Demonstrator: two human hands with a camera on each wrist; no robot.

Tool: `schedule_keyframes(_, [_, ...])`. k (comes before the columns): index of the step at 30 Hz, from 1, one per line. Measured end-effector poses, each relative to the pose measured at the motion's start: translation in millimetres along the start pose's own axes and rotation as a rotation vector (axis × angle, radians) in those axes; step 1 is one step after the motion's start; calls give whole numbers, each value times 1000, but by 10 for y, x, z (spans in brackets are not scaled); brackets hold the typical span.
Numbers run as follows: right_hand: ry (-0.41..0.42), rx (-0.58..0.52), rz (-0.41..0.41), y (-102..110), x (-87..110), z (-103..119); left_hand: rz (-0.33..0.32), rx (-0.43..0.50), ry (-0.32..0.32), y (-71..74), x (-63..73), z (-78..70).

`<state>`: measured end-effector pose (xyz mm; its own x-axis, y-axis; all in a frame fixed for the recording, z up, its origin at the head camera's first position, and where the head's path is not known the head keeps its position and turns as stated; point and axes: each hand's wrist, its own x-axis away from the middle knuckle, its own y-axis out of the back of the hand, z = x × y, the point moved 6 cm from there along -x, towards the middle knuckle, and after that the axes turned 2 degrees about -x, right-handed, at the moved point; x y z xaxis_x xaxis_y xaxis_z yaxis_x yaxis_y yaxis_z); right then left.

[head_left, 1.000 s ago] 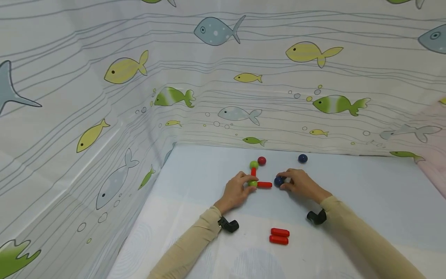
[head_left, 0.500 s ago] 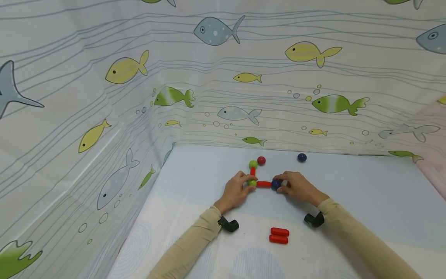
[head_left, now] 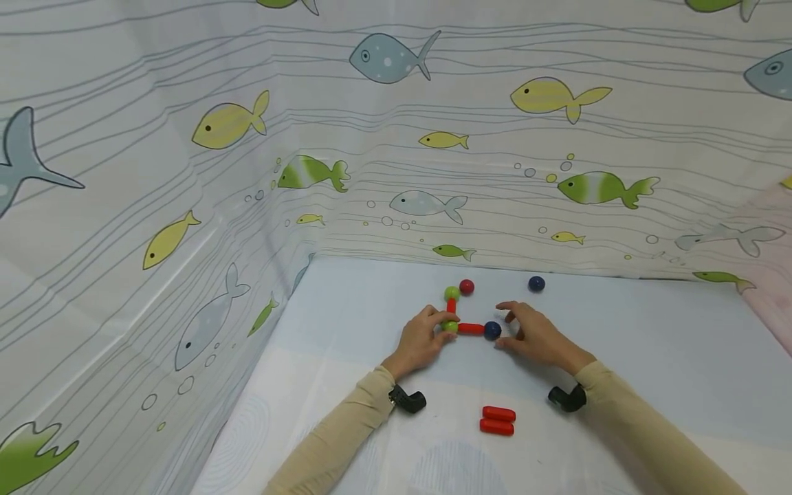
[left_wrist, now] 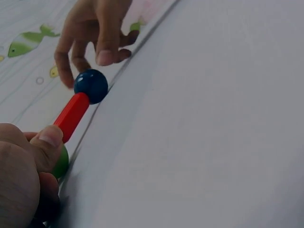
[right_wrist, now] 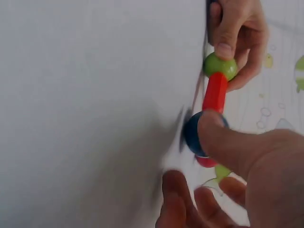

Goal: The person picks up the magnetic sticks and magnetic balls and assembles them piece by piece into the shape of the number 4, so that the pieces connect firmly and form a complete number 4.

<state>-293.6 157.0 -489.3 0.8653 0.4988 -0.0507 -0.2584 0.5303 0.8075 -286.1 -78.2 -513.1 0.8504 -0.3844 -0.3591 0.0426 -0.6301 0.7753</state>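
My left hand [head_left: 422, 342] pinches a green ball [head_left: 449, 327] between thumb and fingers. From that ball one red rod [head_left: 471, 329] runs right to a dark blue ball [head_left: 492, 330]. Another red rod [head_left: 452, 306] leads away to a second green ball [head_left: 452, 293], so the joined pieces form an L. Just right of the blue ball, my right hand [head_left: 537, 338] holds nothing, its thumb and fingers spread apart. The left wrist view shows the blue ball [left_wrist: 91, 86] seated on the end of the red rod [left_wrist: 72, 117], below the fingertips of the right hand [left_wrist: 97, 35].
A red ball [head_left: 467, 287] lies beside the far green ball. Farther back on the right sits another dark blue ball [head_left: 536, 283]. Two loose red rods [head_left: 498, 420] lie side by side on the white table [head_left: 346, 295] between the forearms. A fish-printed curtain [head_left: 396, 165] borders the table.
The right hand brought the blue ball left onto the end of the red rod, then let go, spread its fingers and drew back slightly right. The left hand stayed on the green ball.
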Motion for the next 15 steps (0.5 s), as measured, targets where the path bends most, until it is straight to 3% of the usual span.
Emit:
schedule_keyframes(3, [-28, -4, -45, 44, 97, 33, 6, -3, 0, 3, -9, -9])
schedule_keyframes(6, [-11, -55, 4, 37, 208, 130, 1, -1, -4, 5, -18, -14])
schedule_keyframes(12, [47, -167, 352, -190, 482, 393, -7, 4, -2, 6, -22, -16])
schedule_keyframes(15, [41, -196, 447, -276, 598, 485, -11, 14, 1, -3, -18, -2])
